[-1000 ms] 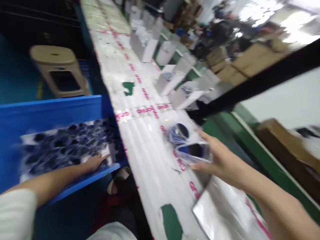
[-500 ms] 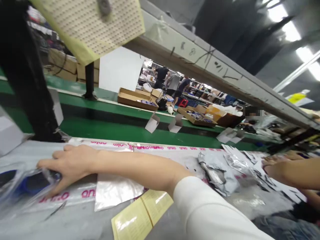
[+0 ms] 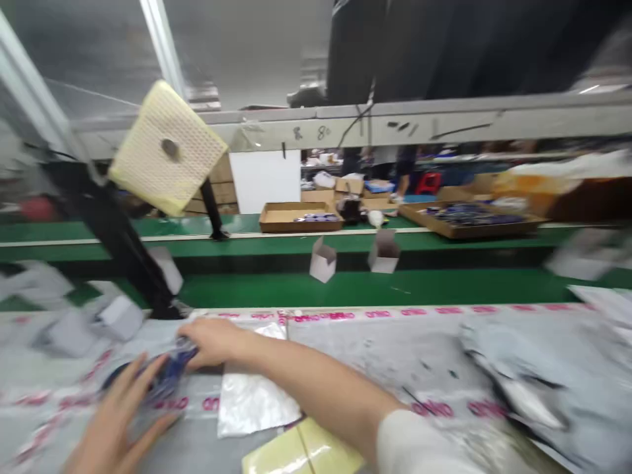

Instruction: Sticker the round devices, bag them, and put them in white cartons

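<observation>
A pair of blue-framed, dark-lensed glasses (image 3: 170, 375) in clear plastic lies at the left of the worktable, blurred by motion. My right hand (image 3: 210, 342) reaches across from the right and grips the right end of it between fingers and thumb. From the lower left comes my left hand (image 3: 116, 415), fingers apart and beside the glasses' left part; whether it touches them I cannot tell. Beneath my right forearm lie a white plastic pouch (image 3: 254, 405) and a yellow sheet of labels (image 3: 306, 451).
White paper boxes (image 3: 118, 316) stand at the left, by a black post (image 3: 123, 243). Grey plastic bags (image 3: 533, 382) lie at the right. Behind runs a green conveyor belt (image 3: 247, 289) with small open boxes; cardboard trays (image 3: 276, 217) stand farther back.
The view has levelled and swung left. My left hand has come into view beside the glasses. My right hand has its fingers closed on the glasses' end, where before it spread over them.
</observation>
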Demonstrator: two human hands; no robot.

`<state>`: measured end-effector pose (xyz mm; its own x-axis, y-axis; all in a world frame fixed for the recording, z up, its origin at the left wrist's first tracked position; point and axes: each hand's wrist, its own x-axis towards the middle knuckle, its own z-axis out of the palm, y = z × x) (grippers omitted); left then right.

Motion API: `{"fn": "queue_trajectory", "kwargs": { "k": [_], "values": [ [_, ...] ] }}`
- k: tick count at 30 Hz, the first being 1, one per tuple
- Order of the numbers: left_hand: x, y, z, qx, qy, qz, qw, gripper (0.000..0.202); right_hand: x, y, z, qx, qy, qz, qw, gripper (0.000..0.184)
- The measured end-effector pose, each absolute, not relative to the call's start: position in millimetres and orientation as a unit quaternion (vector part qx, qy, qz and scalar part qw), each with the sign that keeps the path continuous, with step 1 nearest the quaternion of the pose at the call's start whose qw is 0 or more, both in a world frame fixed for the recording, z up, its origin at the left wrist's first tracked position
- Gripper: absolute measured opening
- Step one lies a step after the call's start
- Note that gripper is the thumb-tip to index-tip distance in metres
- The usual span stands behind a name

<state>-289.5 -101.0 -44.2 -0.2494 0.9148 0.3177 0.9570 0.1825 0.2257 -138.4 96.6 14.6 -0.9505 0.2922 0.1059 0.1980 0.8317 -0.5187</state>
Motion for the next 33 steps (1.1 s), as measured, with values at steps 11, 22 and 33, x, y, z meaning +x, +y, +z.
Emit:
{"fn": "queue_trajectory", "kwargs": {
  "k": [11,22,33],
  "values": [
    [-252.6,-54.9,21.8,-0.515,-0.851,0.092,-0.042,0.068,72.0,167.8,33.8,-0.37,-0.856,0.313,0.18,0.052],
    [-216.8,27.0,36.4,-0.59,-0.795,0.089,-0.108,0.061,135.0,149.3,4.9,-0.448,-0.84,0.282,0.119,0.066],
    [-129.5,148.7,37.3,-0.585,-0.661,-0.337,-0.327,0.1,155.4,162.4,13.2,-0.419,-0.825,0.36,0.123,0.06]
  ]
}}
